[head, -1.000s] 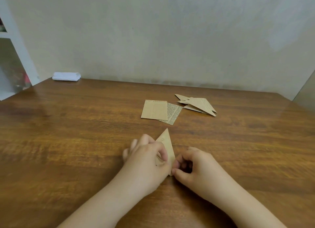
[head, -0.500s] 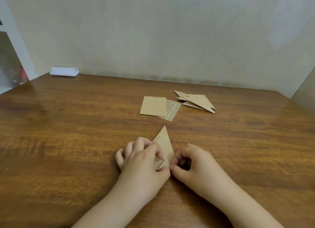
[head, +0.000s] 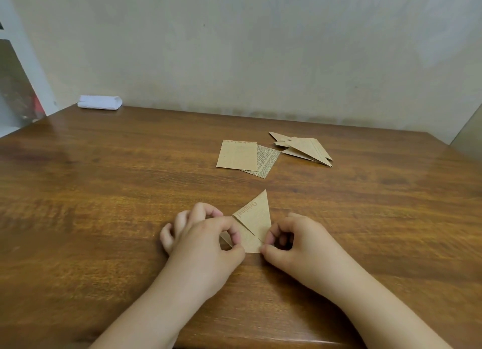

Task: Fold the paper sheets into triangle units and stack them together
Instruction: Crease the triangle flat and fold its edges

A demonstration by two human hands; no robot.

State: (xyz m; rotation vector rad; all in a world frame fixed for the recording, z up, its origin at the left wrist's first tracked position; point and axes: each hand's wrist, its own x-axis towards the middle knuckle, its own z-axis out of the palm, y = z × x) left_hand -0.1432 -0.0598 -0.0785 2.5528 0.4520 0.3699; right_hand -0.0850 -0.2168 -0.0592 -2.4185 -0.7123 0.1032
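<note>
On a wooden table (head: 104, 205), near the front edge: a tan folded triangle (head: 257, 218), point toward the wall, pinched at its lower corners by the left hand (head: 206, 247) and right hand (head: 300, 244), fingers curled. Toward the back edge: two flat sheets (head: 238, 155), overlapping; just beside them on the right, a stack (head: 305, 147) of triangles. At the back left corner: a white folded cloth (head: 100, 102).

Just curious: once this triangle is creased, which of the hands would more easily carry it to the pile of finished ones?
Probably the right hand: it touches the triangle unit on its right edge, and the pile of folded triangles lies far right on the table.
</note>
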